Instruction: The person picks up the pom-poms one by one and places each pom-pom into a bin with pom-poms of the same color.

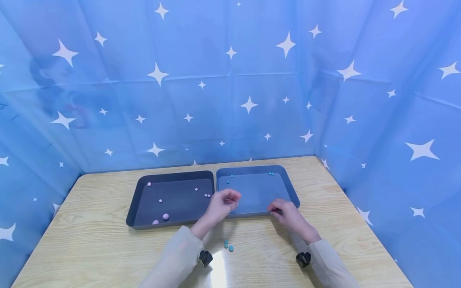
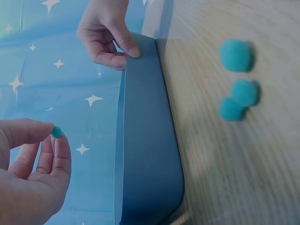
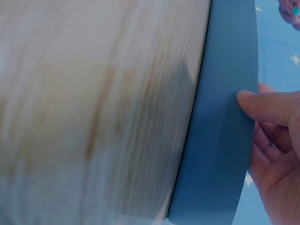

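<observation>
My left hand (image 1: 220, 205) is over the front left of the blue tray (image 1: 257, 194). Between thumb and fingertips it pinches a small teal pompom (image 2: 56, 131), plain in the left wrist view. My right hand (image 1: 288, 214) grips the tray's front wall near the right corner, its thumb (image 3: 255, 104) on the outer side and the fingers curled inside. Several teal pompoms lie in the tray, two touching at the back right (image 1: 271, 173). On the table before the tray sit a larger teal pompom (image 2: 236, 55) and two smaller touching ones (image 2: 245, 93).
Left of the blue tray stands a dark tray (image 1: 180, 204) holding several pale pink balls (image 1: 165, 216) of different sizes. Both trays rest on a wooden table (image 1: 101, 232). A blue curtain (image 1: 201, 100) with white stars hangs behind and on both sides.
</observation>
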A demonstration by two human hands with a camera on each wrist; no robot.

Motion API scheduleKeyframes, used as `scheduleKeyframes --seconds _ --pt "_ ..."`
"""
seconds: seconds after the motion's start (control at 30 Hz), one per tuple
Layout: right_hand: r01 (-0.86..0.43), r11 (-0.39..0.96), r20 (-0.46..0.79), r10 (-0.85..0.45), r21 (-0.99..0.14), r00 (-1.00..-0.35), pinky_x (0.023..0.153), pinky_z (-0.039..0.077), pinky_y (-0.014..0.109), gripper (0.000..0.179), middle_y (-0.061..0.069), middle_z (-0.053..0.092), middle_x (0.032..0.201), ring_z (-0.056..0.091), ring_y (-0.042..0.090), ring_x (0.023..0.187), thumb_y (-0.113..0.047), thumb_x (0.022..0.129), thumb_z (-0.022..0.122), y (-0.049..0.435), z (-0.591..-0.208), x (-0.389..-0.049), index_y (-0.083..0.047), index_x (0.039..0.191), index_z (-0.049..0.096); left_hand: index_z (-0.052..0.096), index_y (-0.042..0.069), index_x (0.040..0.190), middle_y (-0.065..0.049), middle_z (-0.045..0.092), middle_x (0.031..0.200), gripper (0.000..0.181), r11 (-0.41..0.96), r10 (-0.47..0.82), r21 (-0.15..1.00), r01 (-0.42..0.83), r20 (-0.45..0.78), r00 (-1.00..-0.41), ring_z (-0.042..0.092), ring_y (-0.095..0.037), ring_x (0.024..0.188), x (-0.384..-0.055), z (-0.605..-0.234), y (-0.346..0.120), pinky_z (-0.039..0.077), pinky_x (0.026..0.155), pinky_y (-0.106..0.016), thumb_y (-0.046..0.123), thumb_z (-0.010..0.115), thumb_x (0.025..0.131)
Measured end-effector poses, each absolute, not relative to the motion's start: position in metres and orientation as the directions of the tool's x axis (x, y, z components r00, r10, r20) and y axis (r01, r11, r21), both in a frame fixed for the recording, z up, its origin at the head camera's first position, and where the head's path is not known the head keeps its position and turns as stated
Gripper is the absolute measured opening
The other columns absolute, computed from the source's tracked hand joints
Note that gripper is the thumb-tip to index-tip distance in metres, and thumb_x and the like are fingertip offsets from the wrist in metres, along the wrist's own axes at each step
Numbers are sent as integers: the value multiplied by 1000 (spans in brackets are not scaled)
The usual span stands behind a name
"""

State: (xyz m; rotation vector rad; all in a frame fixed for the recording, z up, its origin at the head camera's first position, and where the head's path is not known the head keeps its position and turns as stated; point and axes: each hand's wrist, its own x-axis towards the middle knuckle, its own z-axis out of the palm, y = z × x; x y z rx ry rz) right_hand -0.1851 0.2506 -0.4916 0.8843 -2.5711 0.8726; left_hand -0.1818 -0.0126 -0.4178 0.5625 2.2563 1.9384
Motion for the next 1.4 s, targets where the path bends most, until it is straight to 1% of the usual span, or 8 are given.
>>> scheduleKeyframes --seconds 0.13,0.33,0.6,0.93,1.07,1.23,1.4 --pt "-631 629 435 -461 -454 -773 67 55 26 22 3 65 81 63 20 76 16 71 68 251 -491 -184 -3 81 65 61 -14 97 -27 63 93 18 99 326 977 188 147 -934 60 -36 89 -190 -419 -8 51 75 -23 -15 56 80" --pt "-618 638 420 -457 -459 -784 68 55 27 22 3 65 83 63 20 77 16 71 68 251 -490 -183 -3 82 65 63 -11 97 -27 63 95 18 75 306 980 186 155 -939 61 -32 89 -216 -442 3 52 74 -26 -12 58 80" --pt "-629 636 431 -463 -447 -775 67 55 27 21 3 65 82 63 20 77 15 72 68 251 -489 -184 -3 81 65 66 -5 97 -15 66 93 19 66 262 987 145 123 -957 62 -18 86 -235 -447 13 52 75 -27 -11 59 80" --pt "-633 636 433 -467 -442 -771 67 54 27 22 1 65 82 62 19 77 15 72 68 251 -490 -184 -5 81 65 66 -3 98 -12 66 94 18 51 239 993 110 95 -966 62 -21 90 -244 -442 22 53 78 -29 -9 60 82" --pt "-631 638 437 -461 -442 -772 67 54 27 23 0 65 82 62 17 77 15 72 69 253 -492 -184 -6 81 65 66 -2 99 -11 66 94 17 39 229 994 105 94 -969 62 -19 88 -249 -442 29 53 78 -28 -8 62 83" --pt "-630 639 433 -463 -442 -773 67 54 27 21 1 65 82 63 19 76 15 72 68 253 -491 -184 -5 81 65 67 -1 100 -11 66 95 16 35 229 995 93 83 -970 61 -18 86 -257 -441 36 53 78 -29 -5 62 85" --pt "-633 639 423 -475 -438 -772 69 54 29 20 3 65 81 62 20 77 13 73 68 251 -489 -185 -4 82 66 68 2 98 -9 66 95 15 47 223 996 70 57 -973 61 -17 87 -265 -441 43 53 78 -29 -4 62 85"
